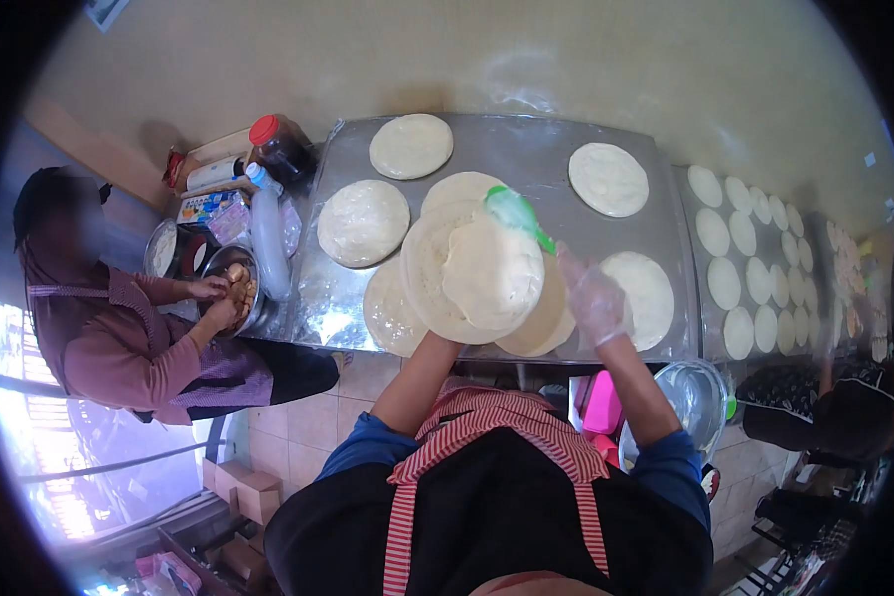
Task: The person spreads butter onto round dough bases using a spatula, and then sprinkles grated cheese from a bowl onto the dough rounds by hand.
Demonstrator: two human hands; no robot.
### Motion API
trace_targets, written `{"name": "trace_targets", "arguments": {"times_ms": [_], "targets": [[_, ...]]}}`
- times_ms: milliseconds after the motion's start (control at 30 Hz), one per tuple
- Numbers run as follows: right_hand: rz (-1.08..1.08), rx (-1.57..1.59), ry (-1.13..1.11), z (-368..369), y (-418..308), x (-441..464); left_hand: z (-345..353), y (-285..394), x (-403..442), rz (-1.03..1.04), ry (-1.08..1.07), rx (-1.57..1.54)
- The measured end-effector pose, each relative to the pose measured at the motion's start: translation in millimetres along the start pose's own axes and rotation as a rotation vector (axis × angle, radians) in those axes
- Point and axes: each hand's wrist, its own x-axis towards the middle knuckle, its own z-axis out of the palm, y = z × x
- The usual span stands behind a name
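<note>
My left forearm reaches under a pale round bowl (419,260), which is held up over the metal table (526,149). The left hand itself is hidden beneath the bowl. Thick white cream or batter (492,276) fills much of it. In a clear plastic glove, my right hand (594,298) is closed on the handle of a green spatula (513,211), whose blade rests at the bowl's upper right rim. Flat round dough discs lie about the bowl: one (364,223) to the left, one (638,300) beside my right hand, and others partly covered by the bowl.
At the left, a co-worker (109,308) has both hands in a metal bowl (256,308) of brown pieces. A red-lidded jar (280,149) and a clear bottle (268,238) stand nearby. More small discs (741,230) fill a right-hand table. A large basin (690,397) sits below the edge.
</note>
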Motion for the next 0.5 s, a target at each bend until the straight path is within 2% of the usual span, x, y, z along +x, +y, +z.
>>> {"name": "trace_targets", "arguments": {"times_ms": [67,100,167,233,267,333,367,433,467,500], "targets": [[0.013,0.216,0.191,16.3,23.6,11.3,-1.8,2.8,-6.7,-0.009,-0.004,0.022],[0.016,0.217,0.192,10.9,21.7,7.0,-1.3,2.9,-6.5,-0.010,-0.003,0.032],[0.041,0.456,0.284,-12.0,13.3,-10.4,-4.6,7.5,-11.1,0.000,0.007,0.044],[-0.120,0.194,0.136,-25.3,2.5,-51.8,-3.6,8.2,-6.1,0.010,0.020,0.058],[-0.119,0.197,0.135,-28.0,-6.5,-66.8,-2.3,9.1,0.1,0.010,0.025,0.069],[-0.166,0.206,-0.151,-30.4,-21.9,-84.2,0.7,7.1,5.0,0.008,0.028,0.091],[-0.162,0.206,-0.153,-19.3,-15.5,-85.3,-0.8,7.8,-0.2,0.004,0.030,0.100],[-0.081,0.106,0.107,8.0,9.2,-76.9,0.3,5.3,1.0,0.002,0.028,0.105],[-0.082,0.106,0.106,12.4,19.6,-69.4,-0.6,4.7,0.2,0.014,0.014,0.121],[0.022,0.143,0.153,13.1,26.3,-56.9,-1.5,5.1,-0.3,0.025,-0.002,0.141]]}}
